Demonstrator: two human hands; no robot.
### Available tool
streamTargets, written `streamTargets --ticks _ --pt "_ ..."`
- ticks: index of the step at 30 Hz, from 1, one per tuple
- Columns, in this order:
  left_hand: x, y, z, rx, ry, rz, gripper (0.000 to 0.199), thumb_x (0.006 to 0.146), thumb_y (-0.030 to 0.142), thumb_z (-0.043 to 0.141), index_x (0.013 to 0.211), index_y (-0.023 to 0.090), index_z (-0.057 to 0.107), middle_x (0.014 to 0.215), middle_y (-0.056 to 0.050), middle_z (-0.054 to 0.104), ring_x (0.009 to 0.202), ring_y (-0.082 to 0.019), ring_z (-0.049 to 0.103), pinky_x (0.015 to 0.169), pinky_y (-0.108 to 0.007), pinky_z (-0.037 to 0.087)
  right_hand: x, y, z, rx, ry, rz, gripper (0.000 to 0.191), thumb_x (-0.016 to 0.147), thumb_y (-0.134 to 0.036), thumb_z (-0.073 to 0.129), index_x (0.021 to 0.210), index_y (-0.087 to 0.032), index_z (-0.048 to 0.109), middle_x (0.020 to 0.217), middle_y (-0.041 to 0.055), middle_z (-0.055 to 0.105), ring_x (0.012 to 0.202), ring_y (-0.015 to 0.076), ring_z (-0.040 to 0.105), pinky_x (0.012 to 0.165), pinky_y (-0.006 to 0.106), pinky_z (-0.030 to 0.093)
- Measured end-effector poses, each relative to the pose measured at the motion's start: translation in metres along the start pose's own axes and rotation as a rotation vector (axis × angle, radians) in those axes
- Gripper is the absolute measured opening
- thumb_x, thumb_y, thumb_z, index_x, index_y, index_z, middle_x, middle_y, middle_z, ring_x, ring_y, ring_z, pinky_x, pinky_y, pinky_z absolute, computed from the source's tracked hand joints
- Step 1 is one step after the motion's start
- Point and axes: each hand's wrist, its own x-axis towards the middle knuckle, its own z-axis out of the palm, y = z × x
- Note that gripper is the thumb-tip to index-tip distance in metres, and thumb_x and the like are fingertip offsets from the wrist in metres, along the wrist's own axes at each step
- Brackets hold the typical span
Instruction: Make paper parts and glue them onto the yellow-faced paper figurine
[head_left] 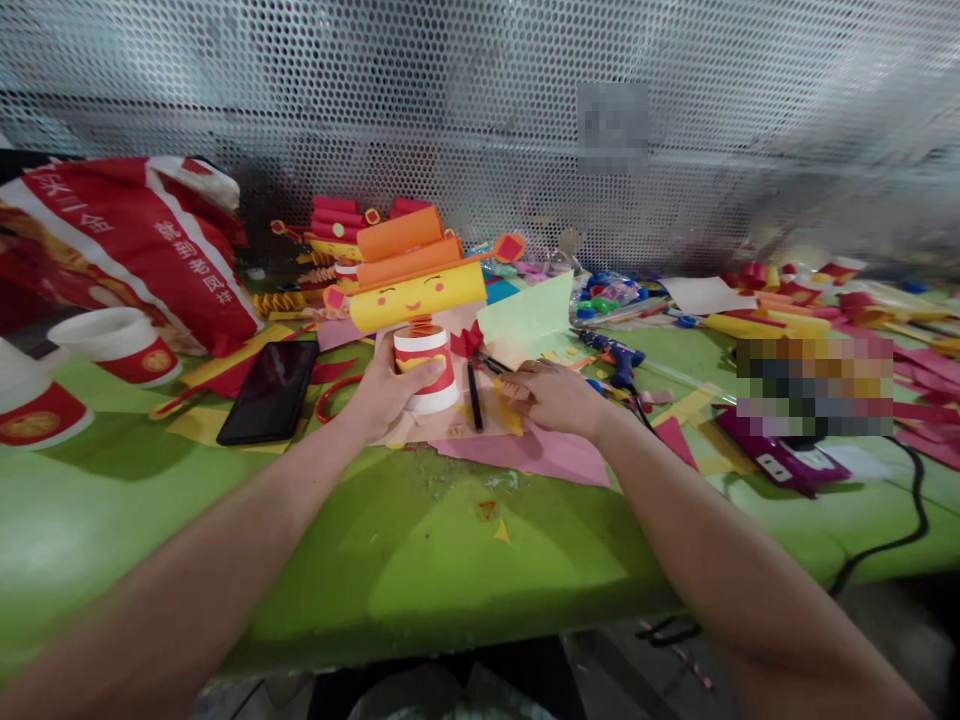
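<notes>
My left hand (384,392) wraps around an upright red-and-white paper cup (427,388). On the cup, a pleated orange paper neck (422,326) bears a yellow paper roll with a smiling face (420,297). Orange paper rolls (409,245) are stacked above it like a hat, with a red tassel piece on each side. My right hand (555,395) rests low over the papers, its fingers curled down on a small yellow paper piece (513,414), partly hidden. Between my hands lie a black pen (475,396) and a red paper shape (467,340).
At the left are a black phone (268,392), paper cups (120,345) and a red-and-white bag (142,245). A blue glue gun (615,357) lies right of my right hand, a purple power strip (784,450) farther right. Similar paper figures (334,225) stand behind, before a perforated metal panel (480,120).
</notes>
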Motion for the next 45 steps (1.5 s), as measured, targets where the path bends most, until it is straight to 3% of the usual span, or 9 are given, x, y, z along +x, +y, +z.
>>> streamTargets --ticks 4,8,12,16,26,45 --pt "0.000 0.000 0.001 0.006 0.015 0.010 0.062 0.049 0.027 0.084 0.104 0.023 0.054 0.098 -0.002 0.062 0.088 -0.018 0.062 0.080 -0.035 0.053 0.003 0.001 0.003 0.196 0.142 0.094 0.047 0.071 -0.014 0.051 0.118 -0.012 0.059 0.107 0.0144 0.066 0.096 0.0272 0.061 0.083 0.035 0.044" --pt "0.000 -0.001 0.001 0.045 0.010 0.022 0.063 0.049 0.030 0.084 0.104 0.022 0.055 0.099 -0.003 0.063 0.089 -0.019 0.062 0.080 -0.035 0.053 0.006 0.002 0.007 0.684 0.334 0.198 0.038 0.067 -0.017 0.053 0.103 -0.014 0.061 0.091 0.0089 0.068 0.080 0.0201 0.062 0.074 0.032 0.047" --pt "-0.002 0.000 0.004 0.086 -0.022 -0.009 0.063 0.049 0.032 0.084 0.102 0.021 0.052 0.097 -0.003 0.065 0.084 -0.019 0.063 0.075 -0.036 0.053 0.005 -0.007 0.005 1.267 0.370 0.181 0.025 0.061 -0.021 0.057 0.086 -0.018 0.060 0.074 -0.0001 0.062 0.064 0.0121 0.058 0.063 0.026 0.046" --pt "-0.007 0.003 0.009 0.142 -0.028 0.004 0.062 0.049 0.031 0.083 0.100 0.022 0.049 0.098 -0.003 0.065 0.089 -0.021 0.063 0.075 -0.035 0.052 0.002 -0.020 0.000 1.527 0.383 0.204 0.028 0.057 -0.024 0.065 0.084 -0.018 0.061 0.069 -0.0035 0.059 0.054 0.0074 0.053 0.054 0.022 0.042" --pt "-0.013 -0.002 0.013 0.303 -0.088 0.051 0.061 0.056 0.040 0.076 0.104 0.020 0.043 0.105 -0.007 0.063 0.095 -0.023 0.061 0.076 -0.037 0.053 0.001 -0.032 0.002 1.794 0.346 0.139 0.025 0.056 -0.024 0.074 0.076 -0.019 0.061 0.060 -0.0056 0.058 0.047 0.0065 0.050 0.050 0.023 0.043" --pt "-0.012 -0.009 0.014 0.421 -0.150 0.153 0.060 0.059 0.040 0.074 0.104 0.019 0.040 0.108 -0.009 0.063 0.097 -0.023 0.062 0.082 -0.038 0.052 0.001 -0.039 0.006 1.676 0.384 0.132 0.031 0.058 -0.033 0.076 0.081 -0.018 0.060 0.058 -0.0057 0.055 0.048 0.0064 0.049 0.047 0.023 0.041"
